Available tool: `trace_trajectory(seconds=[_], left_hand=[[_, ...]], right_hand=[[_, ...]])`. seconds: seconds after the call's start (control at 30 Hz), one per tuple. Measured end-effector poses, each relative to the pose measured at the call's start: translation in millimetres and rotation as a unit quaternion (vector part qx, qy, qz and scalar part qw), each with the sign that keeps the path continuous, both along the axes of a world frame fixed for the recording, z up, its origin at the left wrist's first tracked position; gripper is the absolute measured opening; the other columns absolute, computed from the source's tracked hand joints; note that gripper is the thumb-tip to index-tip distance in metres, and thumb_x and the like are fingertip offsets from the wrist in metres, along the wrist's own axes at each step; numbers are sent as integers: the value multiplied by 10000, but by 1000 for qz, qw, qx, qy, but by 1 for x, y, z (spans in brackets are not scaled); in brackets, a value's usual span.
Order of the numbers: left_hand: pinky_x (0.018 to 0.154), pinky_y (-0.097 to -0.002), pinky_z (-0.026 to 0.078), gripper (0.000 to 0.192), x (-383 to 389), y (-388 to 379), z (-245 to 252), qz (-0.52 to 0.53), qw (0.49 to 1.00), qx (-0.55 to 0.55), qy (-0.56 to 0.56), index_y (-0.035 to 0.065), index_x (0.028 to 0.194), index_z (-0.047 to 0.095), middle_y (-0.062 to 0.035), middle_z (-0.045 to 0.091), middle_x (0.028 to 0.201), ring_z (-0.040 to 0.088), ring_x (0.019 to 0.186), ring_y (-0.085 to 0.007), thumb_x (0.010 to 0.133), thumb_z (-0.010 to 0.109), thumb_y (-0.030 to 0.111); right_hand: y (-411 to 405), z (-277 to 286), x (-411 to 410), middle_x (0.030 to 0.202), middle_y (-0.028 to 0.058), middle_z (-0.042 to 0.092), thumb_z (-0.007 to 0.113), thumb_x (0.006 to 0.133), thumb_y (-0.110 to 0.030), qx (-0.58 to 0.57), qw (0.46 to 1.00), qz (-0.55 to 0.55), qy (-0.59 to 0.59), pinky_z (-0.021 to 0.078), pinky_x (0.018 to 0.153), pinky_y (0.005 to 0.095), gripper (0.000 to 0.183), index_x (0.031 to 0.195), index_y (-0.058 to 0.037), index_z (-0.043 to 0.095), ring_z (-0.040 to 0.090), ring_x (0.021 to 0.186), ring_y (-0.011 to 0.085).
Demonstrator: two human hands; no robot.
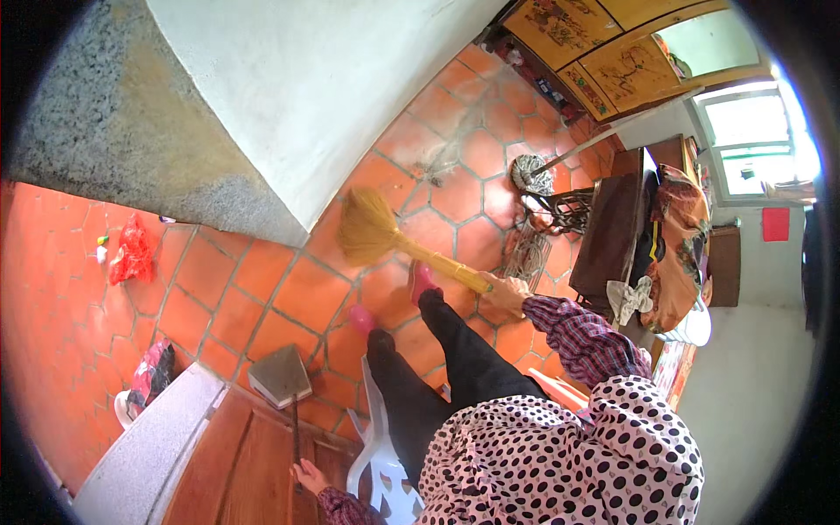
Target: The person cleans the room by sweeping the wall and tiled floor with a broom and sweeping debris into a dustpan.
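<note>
My right hand (504, 294) grips the handle end of a yellow straw broom (440, 257). The broom's fanned bristles point away from me and sit over the red tile floor, near the corner of a white wall. Low on the left, my left hand (310, 476) is closed around the dark handle of a long-handled dustpan (280, 376). Its grey pan appears to be at the floor, in front of a wooden door. Beyond the broom, a small patch of dark debris (431, 174) lies on the tiles (456, 193).
A string mop (533, 175) leans near a dark wooden cabinet (610, 230) on the right. A white plastic chair (384, 466) stands against my left leg. The wall (289, 98) juts into the floor ahead. A red plastic bag (133, 251) lies at far left, beyond the wooden door (246, 469).
</note>
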State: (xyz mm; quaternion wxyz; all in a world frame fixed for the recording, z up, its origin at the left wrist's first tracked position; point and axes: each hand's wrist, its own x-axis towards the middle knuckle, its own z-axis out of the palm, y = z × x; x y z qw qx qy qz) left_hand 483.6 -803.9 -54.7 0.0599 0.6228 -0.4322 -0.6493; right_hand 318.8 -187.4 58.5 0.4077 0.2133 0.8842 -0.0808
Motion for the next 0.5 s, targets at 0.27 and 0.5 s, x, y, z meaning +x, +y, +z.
trace_trajectory(seconds=[0.27,0.5], left_hand=[[958,-333,357,536,-33,-4,12,-114,992,-49,9,79,1172,256,-148,340,1158,393,1100,-251,855,464,458],[923,-313,381,379,-56,50,80,-175,983,-48,9,133,978,319,-92,354,1121,417,1052,-214,855,459,463]], right_hand=[[7,70,-7,845,202,615,462,816,-409,-44,998,-36,16,467,671,455,502,1260,-207,346,599,775,379],[19,14,-14,812,199,610,475,803,-413,-80,985,-102,116,471,648,440,528,1275,-220,338,602,749,360]])
